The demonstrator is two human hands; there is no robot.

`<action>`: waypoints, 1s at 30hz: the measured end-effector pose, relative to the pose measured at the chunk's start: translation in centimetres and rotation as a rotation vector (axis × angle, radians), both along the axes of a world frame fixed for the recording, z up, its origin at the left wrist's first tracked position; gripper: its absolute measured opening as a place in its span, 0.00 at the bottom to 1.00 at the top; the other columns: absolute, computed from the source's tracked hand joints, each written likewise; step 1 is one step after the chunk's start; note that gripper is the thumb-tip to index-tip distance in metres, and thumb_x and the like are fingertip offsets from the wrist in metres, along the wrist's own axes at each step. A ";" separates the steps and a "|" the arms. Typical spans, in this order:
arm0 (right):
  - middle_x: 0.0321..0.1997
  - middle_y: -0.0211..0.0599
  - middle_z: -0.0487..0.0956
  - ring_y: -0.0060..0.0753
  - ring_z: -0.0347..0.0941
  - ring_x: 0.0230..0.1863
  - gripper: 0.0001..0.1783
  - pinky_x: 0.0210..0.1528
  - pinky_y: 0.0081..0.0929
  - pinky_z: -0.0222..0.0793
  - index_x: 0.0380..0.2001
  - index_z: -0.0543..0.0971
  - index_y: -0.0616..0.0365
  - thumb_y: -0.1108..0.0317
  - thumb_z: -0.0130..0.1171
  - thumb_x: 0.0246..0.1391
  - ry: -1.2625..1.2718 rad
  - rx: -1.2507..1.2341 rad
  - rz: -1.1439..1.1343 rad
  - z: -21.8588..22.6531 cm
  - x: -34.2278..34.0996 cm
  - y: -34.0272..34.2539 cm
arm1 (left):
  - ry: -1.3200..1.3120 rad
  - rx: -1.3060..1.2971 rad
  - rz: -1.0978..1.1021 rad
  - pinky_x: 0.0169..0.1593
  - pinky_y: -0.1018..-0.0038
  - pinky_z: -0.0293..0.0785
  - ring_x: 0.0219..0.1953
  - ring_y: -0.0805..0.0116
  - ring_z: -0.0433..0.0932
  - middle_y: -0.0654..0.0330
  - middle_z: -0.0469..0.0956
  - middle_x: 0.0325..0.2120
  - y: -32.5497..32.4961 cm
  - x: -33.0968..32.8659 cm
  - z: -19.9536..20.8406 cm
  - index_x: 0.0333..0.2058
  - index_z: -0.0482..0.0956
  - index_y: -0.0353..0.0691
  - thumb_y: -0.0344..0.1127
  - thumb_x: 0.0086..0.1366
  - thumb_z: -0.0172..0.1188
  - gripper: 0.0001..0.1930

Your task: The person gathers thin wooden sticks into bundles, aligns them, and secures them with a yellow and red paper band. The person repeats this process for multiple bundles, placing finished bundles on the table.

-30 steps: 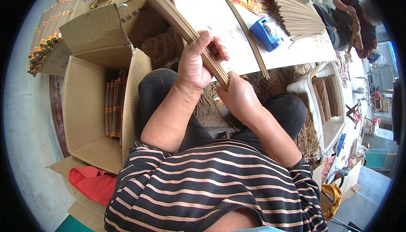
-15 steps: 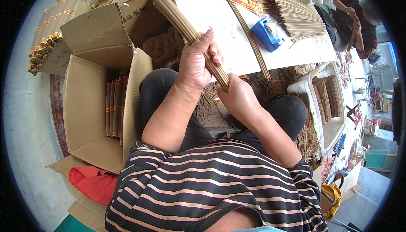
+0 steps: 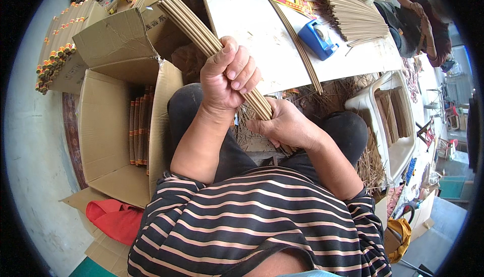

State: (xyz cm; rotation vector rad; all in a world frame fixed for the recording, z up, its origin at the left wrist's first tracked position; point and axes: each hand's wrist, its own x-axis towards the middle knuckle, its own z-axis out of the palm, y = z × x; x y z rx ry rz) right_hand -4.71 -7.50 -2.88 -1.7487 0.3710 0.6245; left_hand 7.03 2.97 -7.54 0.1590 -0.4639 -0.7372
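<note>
A bundle of brown incense sticks (image 3: pixel 189 24) slants across my lap, its upper end pointing to the far left. My left hand (image 3: pixel 229 72) is closed round its middle, fingers wrapped over the sticks. Lower down, my right hand (image 3: pixel 292 123) grips the bottom end, and some stick tips show beneath its fingers. On the white table (image 3: pixel 242 35) beyond lie a thin row of loose sticks (image 3: pixel 297 45), a blue tape dispenser (image 3: pixel 318 40) and a fanned pile of sticks (image 3: pixel 355 14).
To my left stands an open cardboard box (image 3: pixel 108 125) with wrapped bundles (image 3: pixel 140 130) inside. Banded bundles (image 3: pixel 63 45) are stacked behind it. A white tub (image 3: pixel 401 151) of sticks sits at my right. Broken sticks litter the floor. Another person (image 3: pixel 428 30) is at the far right.
The bundle's upper end has swung left and slightly down. My left hand's fingers have wrapped further round it; my right hand has moved slightly down and turned.
</note>
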 end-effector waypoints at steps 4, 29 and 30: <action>0.21 0.55 0.75 0.51 0.75 0.25 0.15 0.29 0.37 0.70 0.29 0.72 0.68 0.63 0.58 0.48 -0.226 -0.267 -0.018 -1.5 -0.2 0.6 | -0.024 0.010 0.003 0.13 0.81 0.57 0.09 0.80 0.59 0.70 0.60 0.09 -0.3 0.3 -0.4 0.18 0.64 0.46 0.37 0.62 0.54 0.14; 0.08 0.25 0.63 0.17 0.59 0.05 0.15 0.07 0.15 0.55 0.15 0.65 0.54 0.71 0.55 0.52 0.173 0.822 -0.256 -3.0 -0.6 -0.3 | 0.221 0.193 -0.088 0.27 0.78 0.66 0.22 0.74 0.68 0.64 0.68 0.20 -1.4 -0.9 -0.6 0.32 0.73 0.41 0.50 0.61 0.55 0.16; 0.08 0.24 0.63 0.17 0.59 0.06 0.15 0.07 0.15 0.55 0.16 0.65 0.54 0.71 0.56 0.52 0.177 0.841 -0.253 -3.1 -0.6 -0.4 | 0.230 0.192 -0.096 0.25 0.79 0.66 0.21 0.75 0.68 0.65 0.67 0.19 -1.4 -0.9 -0.5 0.30 0.73 0.42 0.50 0.61 0.55 0.16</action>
